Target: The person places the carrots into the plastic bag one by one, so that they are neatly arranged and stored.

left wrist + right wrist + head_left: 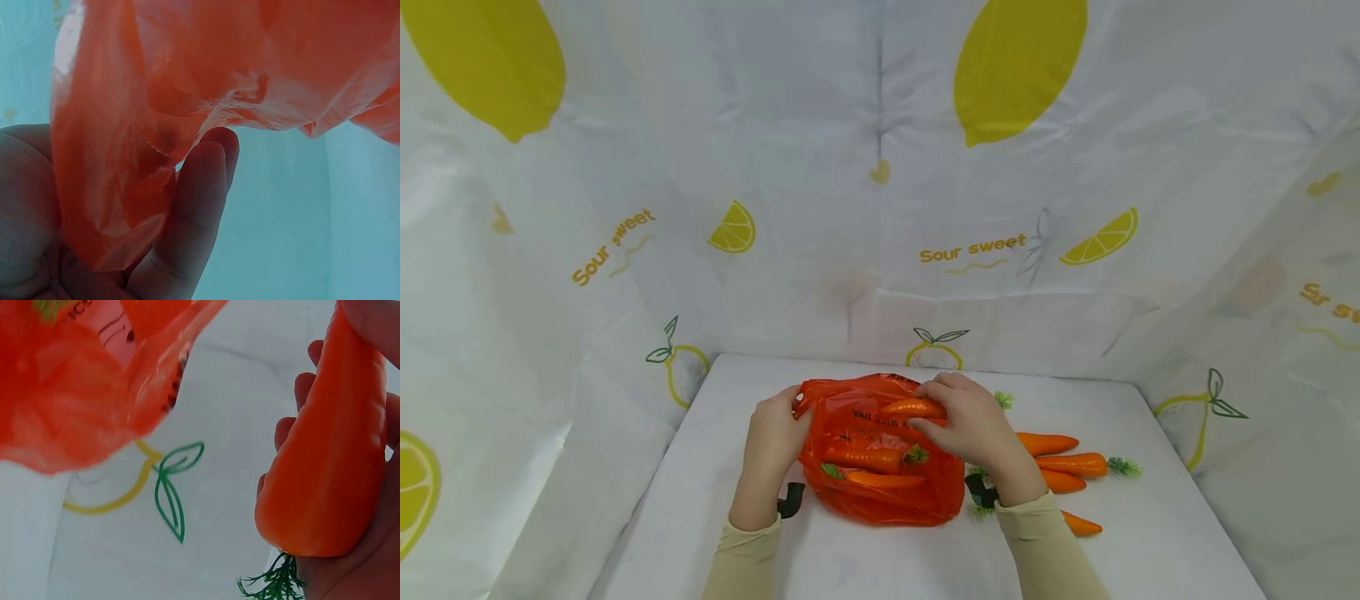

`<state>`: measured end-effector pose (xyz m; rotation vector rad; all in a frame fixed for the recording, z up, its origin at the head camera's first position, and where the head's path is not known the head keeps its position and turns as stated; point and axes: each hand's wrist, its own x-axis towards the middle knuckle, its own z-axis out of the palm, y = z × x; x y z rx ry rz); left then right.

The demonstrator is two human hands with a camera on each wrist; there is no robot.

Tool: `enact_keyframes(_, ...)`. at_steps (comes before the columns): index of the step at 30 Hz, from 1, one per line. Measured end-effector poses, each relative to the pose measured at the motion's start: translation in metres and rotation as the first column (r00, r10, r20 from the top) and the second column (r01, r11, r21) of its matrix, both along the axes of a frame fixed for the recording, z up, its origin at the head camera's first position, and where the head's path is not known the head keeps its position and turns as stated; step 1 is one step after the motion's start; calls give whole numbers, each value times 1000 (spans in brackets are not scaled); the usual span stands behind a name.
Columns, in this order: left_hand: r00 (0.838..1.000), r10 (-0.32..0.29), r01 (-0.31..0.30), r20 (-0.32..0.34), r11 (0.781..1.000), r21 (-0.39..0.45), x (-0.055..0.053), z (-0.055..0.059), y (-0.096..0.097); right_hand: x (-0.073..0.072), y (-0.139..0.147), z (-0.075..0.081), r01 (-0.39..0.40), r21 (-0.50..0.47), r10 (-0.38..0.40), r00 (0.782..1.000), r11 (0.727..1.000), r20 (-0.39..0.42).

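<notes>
A red plastic bag [887,510] with dark printing lies spread on the white table in the head view. My left hand [775,433] grips the bag's left edge; in the left wrist view its fingers [194,212] and thumb side bracket the thin plastic. Over the bag's opening, my right hand [977,425] holds an orange carrot [325,456] with a green tuft, thick end toward the palm. The same carrot's tip points left over the bag in the head view. Inside the bag lie a carrot [868,460] with a leafy tuft and a second, slimmer carrot [886,481].
Several more carrots [1078,465] with green tops lie on the table right of the bag, partly hidden by the right forearm. White sheeting [820,283] printed with lemons rises behind the table and at both sides. A black wrist mount [791,500] shows by the left wrist.
</notes>
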<state>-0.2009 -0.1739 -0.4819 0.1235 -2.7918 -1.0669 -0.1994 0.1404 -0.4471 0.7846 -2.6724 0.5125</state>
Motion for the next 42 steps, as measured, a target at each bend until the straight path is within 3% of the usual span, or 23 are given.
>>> enact_keyframes(17,1000,3,-3,-12,1000,-2,1,2,-2,-12,-72,-21,-102,27,96,984,994,151)
enact_keyframes(30,998,-13,11,-65,1000,-26,-2,3,-3,-24,-90,-48,-48,76,26,963,996,266)
enact_keyframes(37,998,-24,22,-50,999,-28,-3,3,-3,-32,-98,-61,-15,100,-18,947,995,319)
enact_keyframes(42,999,-23,23,-41,1000,-18,-2,0,-4,-34,-103,-69,-30,141,-16,949,990,316)
